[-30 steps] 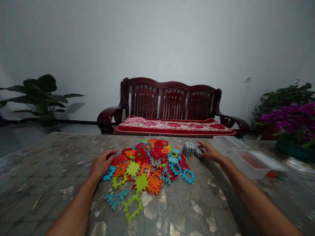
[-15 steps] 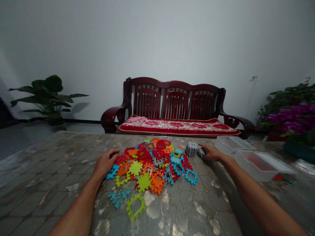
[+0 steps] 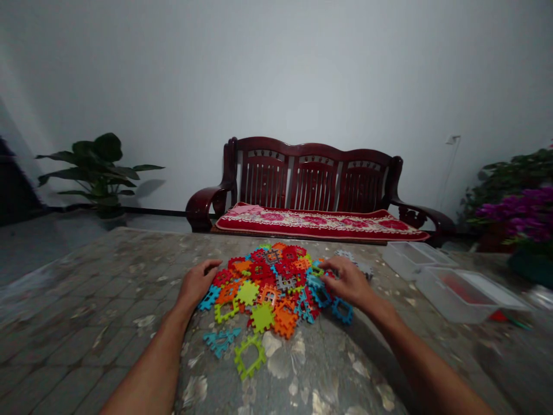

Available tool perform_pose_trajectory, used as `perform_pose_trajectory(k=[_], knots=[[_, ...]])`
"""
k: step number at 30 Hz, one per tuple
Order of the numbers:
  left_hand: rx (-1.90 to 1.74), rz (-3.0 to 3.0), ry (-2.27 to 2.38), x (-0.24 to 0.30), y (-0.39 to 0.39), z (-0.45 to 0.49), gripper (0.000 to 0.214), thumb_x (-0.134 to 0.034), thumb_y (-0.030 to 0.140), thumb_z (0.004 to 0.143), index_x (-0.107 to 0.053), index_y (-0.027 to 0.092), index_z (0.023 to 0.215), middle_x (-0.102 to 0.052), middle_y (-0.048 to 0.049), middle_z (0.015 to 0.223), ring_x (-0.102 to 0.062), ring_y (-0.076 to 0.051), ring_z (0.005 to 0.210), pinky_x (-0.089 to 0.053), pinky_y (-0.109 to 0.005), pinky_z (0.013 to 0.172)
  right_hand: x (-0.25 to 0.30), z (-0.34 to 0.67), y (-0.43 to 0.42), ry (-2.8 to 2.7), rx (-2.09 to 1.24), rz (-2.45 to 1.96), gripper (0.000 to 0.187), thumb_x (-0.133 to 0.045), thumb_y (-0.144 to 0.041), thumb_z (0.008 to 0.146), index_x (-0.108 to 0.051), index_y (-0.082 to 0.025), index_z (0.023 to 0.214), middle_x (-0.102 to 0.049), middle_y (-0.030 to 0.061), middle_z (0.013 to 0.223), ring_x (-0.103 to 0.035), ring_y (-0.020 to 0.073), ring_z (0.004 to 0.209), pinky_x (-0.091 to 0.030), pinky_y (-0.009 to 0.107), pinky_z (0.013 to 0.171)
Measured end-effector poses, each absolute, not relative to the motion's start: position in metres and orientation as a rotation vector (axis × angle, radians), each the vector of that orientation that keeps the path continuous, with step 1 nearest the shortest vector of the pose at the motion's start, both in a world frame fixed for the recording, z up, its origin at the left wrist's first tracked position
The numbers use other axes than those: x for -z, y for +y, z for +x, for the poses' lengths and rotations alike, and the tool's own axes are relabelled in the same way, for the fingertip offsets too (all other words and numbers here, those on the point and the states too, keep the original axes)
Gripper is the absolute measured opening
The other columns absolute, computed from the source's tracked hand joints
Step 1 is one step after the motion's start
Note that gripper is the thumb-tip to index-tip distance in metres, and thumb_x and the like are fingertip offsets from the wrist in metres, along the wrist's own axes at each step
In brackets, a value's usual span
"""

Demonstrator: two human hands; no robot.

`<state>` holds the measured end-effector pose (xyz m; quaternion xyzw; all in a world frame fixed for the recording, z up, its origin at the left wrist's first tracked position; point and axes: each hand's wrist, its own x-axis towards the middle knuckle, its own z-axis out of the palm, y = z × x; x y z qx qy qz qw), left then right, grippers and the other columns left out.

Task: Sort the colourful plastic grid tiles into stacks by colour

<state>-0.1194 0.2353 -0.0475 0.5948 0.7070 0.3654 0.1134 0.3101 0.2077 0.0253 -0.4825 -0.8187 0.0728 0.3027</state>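
The pile of coloured puzzle pieces [image 3: 272,285] lies mid-desk [image 3: 108,300] between both hands; the left hand [image 3: 196,283] rests at its left edge, fingers loosely spread, holding nothing; the right hand [image 3: 348,282] is on the pile's right edge, fingers curled onto blue pieces, though a firm hold cannot be told; grey pieces [image 3: 360,264] lie just beyond it.

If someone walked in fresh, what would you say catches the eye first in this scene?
The bright heap of interlocking foam puzzle pieces in red, orange, green and blue stands out at the middle of the marbled table. The left hand rests at its left edge and the right hand at its right. Behind stands a dark red wooden bench against the wall.
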Motion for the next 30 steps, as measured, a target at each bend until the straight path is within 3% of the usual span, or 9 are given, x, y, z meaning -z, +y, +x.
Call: perform_pose_trajectory(k=[3, 7, 13, 20, 23, 26, 30], knots=[[-1.074, 1.737, 2.080, 0.048, 0.235, -0.120, 0.037, -0.050, 0.028, 0.084, -0.076, 0.020, 0.109, -0.079, -0.0057, 0.110, -0.072, -0.021, 0.102, -0.054, -0.030, 0.091, -0.025, 0.249, 0.186, -2.337, -0.107, -1.196, 0.017, -0.062, -0.019, 0.081, -0.072, -0.023, 0.094, -0.069, 0.0038, 0.093, -0.060, 0.0209, 0.094, -0.044, 0.033, 0.088], [-1.094, 1.728, 2.060, 0.051, 0.236, -0.120, 0.037, -0.051, 0.028, 0.084, -0.076, 0.020, 0.110, -0.080, -0.0056, 0.109, -0.073, -0.022, 0.100, -0.054, -0.032, 0.091, -0.017, 0.210, 0.180, -2.461, 0.117, -1.308, 0.015, -0.066, -0.025, 0.080, -0.071, -0.022, 0.093, -0.066, 0.0075, 0.099, -0.055, 0.0247, 0.098, -0.041, 0.035, 0.083], [-1.127, 1.697, 2.037, 0.051, 0.237, -0.118, 0.035, -0.052, 0.026, 0.083, -0.076, 0.021, 0.107, -0.080, -0.0042, 0.107, -0.073, -0.020, 0.097, -0.055, -0.030, 0.090, -0.012, 0.197, 0.183, -2.551, 0.268, -1.454, 0.017, -0.061, -0.023, 0.083, -0.069, -0.019, 0.097, -0.065, 0.0134, 0.106, -0.052, 0.0294, 0.101, -0.039, 0.039, 0.081], [-1.141, 1.704, 2.021, 0.050, 0.236, -0.118, 0.034, -0.052, 0.025, 0.083, -0.076, 0.021, 0.107, -0.080, -0.0045, 0.107, -0.073, -0.021, 0.098, -0.054, -0.031, 0.090, -0.013, 0.198, 0.179, -2.521, 0.275, -1.459, 0.015, -0.056, -0.027, 0.093, -0.070, -0.022, 0.095, -0.069, 0.0107, 0.104, -0.056, 0.0269, 0.099, -0.039, 0.037, 0.081], [-1.138, 1.701, 2.013, 0.048, 0.235, -0.117, 0.035, -0.052, 0.024, 0.083, -0.076, 0.019, 0.108, -0.080, -0.0056, 0.108, -0.073, -0.021, 0.097, -0.055, -0.031, 0.090, -0.016, 0.208, 0.180, -2.336, 0.146, -1.396, 0.021, -0.051, -0.030, 0.097, -0.071, -0.023, 0.094, -0.071, 0.0084, 0.100, -0.059, 0.0247, 0.097, -0.042, 0.036, 0.084], [-1.138, 1.695, 2.027, 0.045, 0.234, -0.116, 0.035, -0.052, 0.025, 0.082, -0.077, 0.020, 0.106, -0.080, -0.0051, 0.106, -0.074, -0.021, 0.095, -0.055, -0.031, 0.089, -0.020, 0.224, 0.187, -2.064, -0.183, -1.331, 0.023, -0.050, -0.034, 0.097, -0.072, -0.026, 0.098, -0.074, 0.0049, 0.098, -0.063, 0.0222, 0.093, -0.045, 0.034, 0.085], [-1.127, 1.707, 2.047, 0.044, 0.233, -0.115, 0.034, -0.052, 0.026, 0.082, -0.077, 0.021, 0.105, -0.080, -0.0042, 0.106, -0.073, -0.021, 0.097, -0.055, -0.031, 0.089, -0.021, 0.256, 0.202, -1.738, -0.681, -1.279, 0.029, -0.055, -0.045, 0.087, -0.073, -0.022, 0.090, -0.072, 0.0030, 0.081, -0.064, 0.0200, 0.074, -0.049, 0.032, 0.071]])
